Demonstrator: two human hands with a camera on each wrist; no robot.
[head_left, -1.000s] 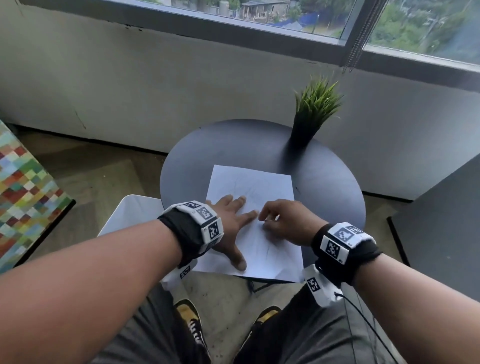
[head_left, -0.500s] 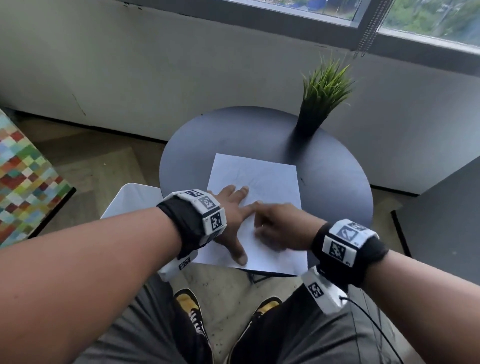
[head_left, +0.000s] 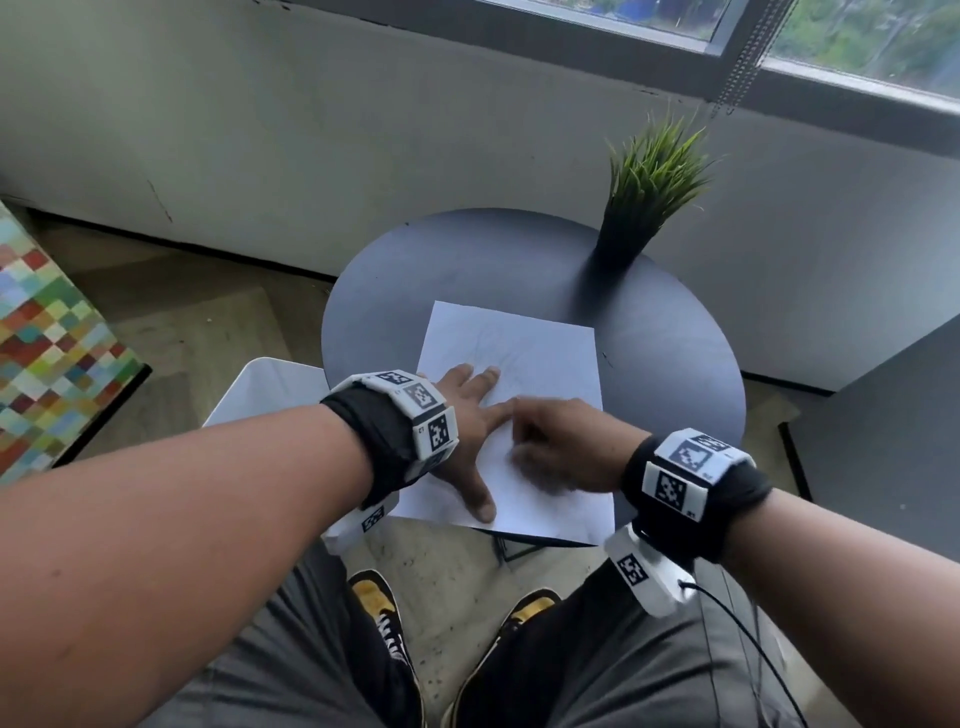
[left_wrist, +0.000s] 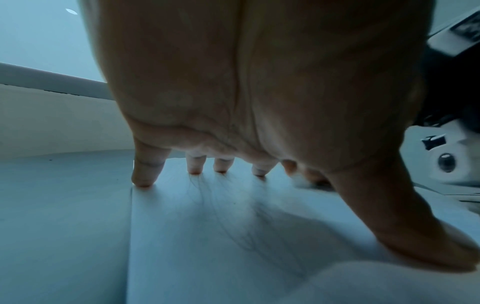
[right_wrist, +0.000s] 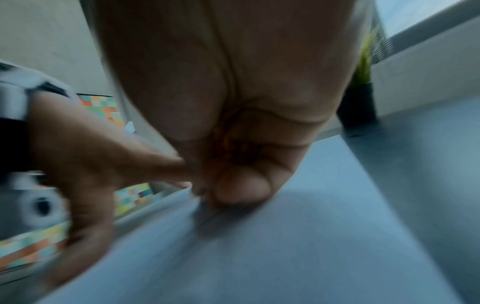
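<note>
A round, dark, matte tabletop (head_left: 519, 260) is standing close to a pale wall (head_left: 311, 130). A dark-framed window (head_left: 857, 41) is running along the top of that wall. A white sheet of paper (head_left: 519, 343) is lying flat on the near part of the tabletop, with its near edge reaching the near rim and faint pencil lines showing on it. The left hand (head_left: 467, 415) is resting palm-down on the left part of the sheet. Its grip is spread, with the fingers straight and apart, the fingertips and thumb pressing the paper to the surface, and the little finger sitting at the sheet's left edge. The right hand (head_left: 566, 447) is sitting over the middle of the sheet, close against the left index finger. Its grip is curled, with the fingertips bunched down onto the paper, and motion blur is preventing any reading of whether they are pinching something. A potted plant (head_left: 649, 182) with green grass-like blades in a dark pot is standing at the far right of the tabletop, well apart from the sheet. A wooden floor (head_left: 208, 322) is showing to the left, where a multicoloured chequered surface (head_left: 47, 353) is occupying the edge of the view. A white object with rounded corners (head_left: 270, 389) is standing just beside the tabletop's left rim, and a dark panel (head_left: 883, 441) is closing off the right side.
</note>
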